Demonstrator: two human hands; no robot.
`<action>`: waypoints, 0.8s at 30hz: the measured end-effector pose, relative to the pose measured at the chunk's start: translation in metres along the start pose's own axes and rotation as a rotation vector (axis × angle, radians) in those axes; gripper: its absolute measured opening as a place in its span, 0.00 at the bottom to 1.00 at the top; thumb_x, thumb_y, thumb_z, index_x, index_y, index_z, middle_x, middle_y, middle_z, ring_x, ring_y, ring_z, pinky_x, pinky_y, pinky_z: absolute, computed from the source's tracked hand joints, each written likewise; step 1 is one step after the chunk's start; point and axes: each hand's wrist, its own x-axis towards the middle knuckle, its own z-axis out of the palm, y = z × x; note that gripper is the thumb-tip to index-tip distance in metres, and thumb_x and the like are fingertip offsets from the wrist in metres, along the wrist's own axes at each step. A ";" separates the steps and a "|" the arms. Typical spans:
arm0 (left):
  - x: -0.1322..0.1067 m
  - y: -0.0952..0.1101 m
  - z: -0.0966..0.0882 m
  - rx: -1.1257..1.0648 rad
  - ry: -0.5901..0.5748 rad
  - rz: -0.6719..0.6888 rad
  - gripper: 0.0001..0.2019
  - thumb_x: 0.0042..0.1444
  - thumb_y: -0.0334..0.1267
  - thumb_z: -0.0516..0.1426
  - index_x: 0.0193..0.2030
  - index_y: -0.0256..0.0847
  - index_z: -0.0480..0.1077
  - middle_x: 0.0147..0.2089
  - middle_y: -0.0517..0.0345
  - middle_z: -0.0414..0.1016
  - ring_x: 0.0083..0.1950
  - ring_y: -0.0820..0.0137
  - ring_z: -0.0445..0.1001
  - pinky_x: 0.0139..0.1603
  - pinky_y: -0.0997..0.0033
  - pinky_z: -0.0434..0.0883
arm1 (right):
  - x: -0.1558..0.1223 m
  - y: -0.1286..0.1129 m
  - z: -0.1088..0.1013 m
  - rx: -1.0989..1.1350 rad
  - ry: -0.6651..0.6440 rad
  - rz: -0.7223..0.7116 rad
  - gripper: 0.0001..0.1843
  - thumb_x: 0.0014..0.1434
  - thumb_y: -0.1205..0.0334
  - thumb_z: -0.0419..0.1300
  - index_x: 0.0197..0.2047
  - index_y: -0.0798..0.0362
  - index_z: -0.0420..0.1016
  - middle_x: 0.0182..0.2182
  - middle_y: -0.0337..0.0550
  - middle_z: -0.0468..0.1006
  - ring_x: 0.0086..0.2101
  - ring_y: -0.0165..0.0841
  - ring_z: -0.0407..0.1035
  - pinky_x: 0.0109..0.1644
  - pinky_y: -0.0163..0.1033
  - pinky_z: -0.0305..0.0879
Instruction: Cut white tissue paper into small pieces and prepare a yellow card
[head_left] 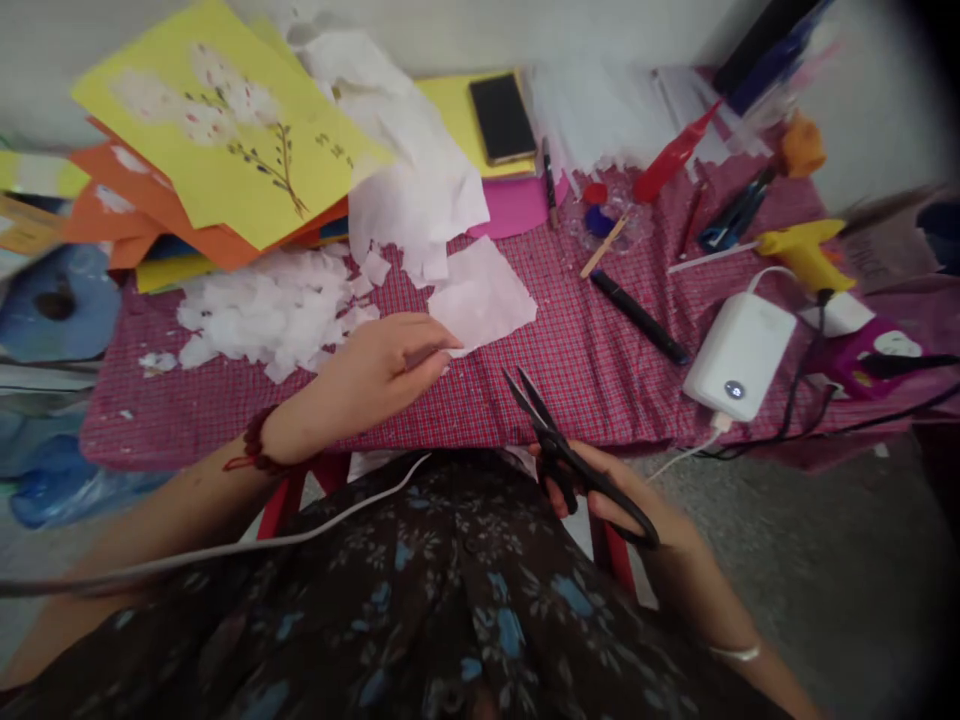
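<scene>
My left hand is closed, with thumb and fingertips pinched at the lower left corner of a white sheet of paper on the checked tablecloth. In my right hand is a pair of black-handled scissors, held low at the table's front edge. Its blades are slightly parted and point up and left, apart from the paper. A heap of small cut white paper pieces lies to the left of my left hand.
Behind are a yellow card with painted blossoms, crumpled white paper and a phone. On the right lie a black marker, a red glue bottle, a yellow glue gun, a white power bank and cables.
</scene>
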 end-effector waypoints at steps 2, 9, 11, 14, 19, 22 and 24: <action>-0.014 0.001 0.005 -0.051 -0.085 -0.030 0.14 0.65 0.41 0.51 0.46 0.44 0.78 0.49 0.54 0.81 0.51 0.62 0.78 0.56 0.59 0.71 | -0.004 0.005 0.005 -0.050 -0.010 0.072 0.37 0.62 0.41 0.61 0.67 0.53 0.62 0.36 0.44 0.74 0.34 0.33 0.68 0.37 0.37 0.65; -0.079 -0.001 0.001 -0.493 -0.174 -0.317 0.19 0.69 0.48 0.46 0.49 0.54 0.78 0.51 0.58 0.82 0.55 0.60 0.78 0.59 0.55 0.73 | -0.005 0.016 0.017 -0.153 -0.046 0.169 0.33 0.64 0.41 0.58 0.65 0.50 0.65 0.38 0.45 0.73 0.37 0.35 0.67 0.38 0.38 0.67; -0.099 -0.009 0.006 -0.502 0.020 -0.542 0.17 0.68 0.49 0.49 0.47 0.52 0.78 0.48 0.57 0.83 0.49 0.60 0.80 0.50 0.58 0.77 | -0.005 0.016 0.016 -0.140 -0.058 0.188 0.34 0.64 0.40 0.58 0.66 0.51 0.64 0.38 0.45 0.73 0.36 0.35 0.67 0.37 0.37 0.66; -0.118 -0.018 0.019 -0.366 0.231 -0.700 0.10 0.63 0.47 0.56 0.41 0.48 0.78 0.42 0.57 0.83 0.44 0.62 0.80 0.43 0.63 0.76 | -0.007 0.013 0.014 -0.108 -0.067 0.212 0.34 0.64 0.40 0.58 0.66 0.52 0.63 0.37 0.44 0.73 0.35 0.34 0.67 0.37 0.36 0.65; -0.121 -0.011 0.041 -0.238 0.187 -0.576 0.07 0.60 0.41 0.57 0.35 0.44 0.75 0.35 0.59 0.79 0.36 0.67 0.76 0.36 0.68 0.70 | -0.012 0.006 0.009 -0.063 -0.070 0.221 0.33 0.64 0.39 0.57 0.63 0.52 0.66 0.36 0.44 0.75 0.34 0.33 0.69 0.37 0.37 0.66; -0.119 -0.001 0.055 -0.375 0.017 -0.539 0.10 0.63 0.42 0.56 0.34 0.43 0.75 0.33 0.61 0.78 0.33 0.69 0.75 0.34 0.71 0.69 | -0.011 -0.003 0.006 -0.069 -0.070 0.227 0.32 0.64 0.37 0.57 0.60 0.52 0.67 0.36 0.45 0.76 0.33 0.34 0.70 0.36 0.37 0.67; -0.118 0.002 0.064 -0.449 -0.052 -0.491 0.10 0.64 0.42 0.55 0.36 0.44 0.75 0.34 0.61 0.79 0.34 0.69 0.76 0.33 0.72 0.69 | -0.007 -0.013 0.004 -0.103 -0.084 0.271 0.31 0.63 0.37 0.57 0.57 0.53 0.69 0.35 0.45 0.76 0.33 0.34 0.70 0.36 0.37 0.67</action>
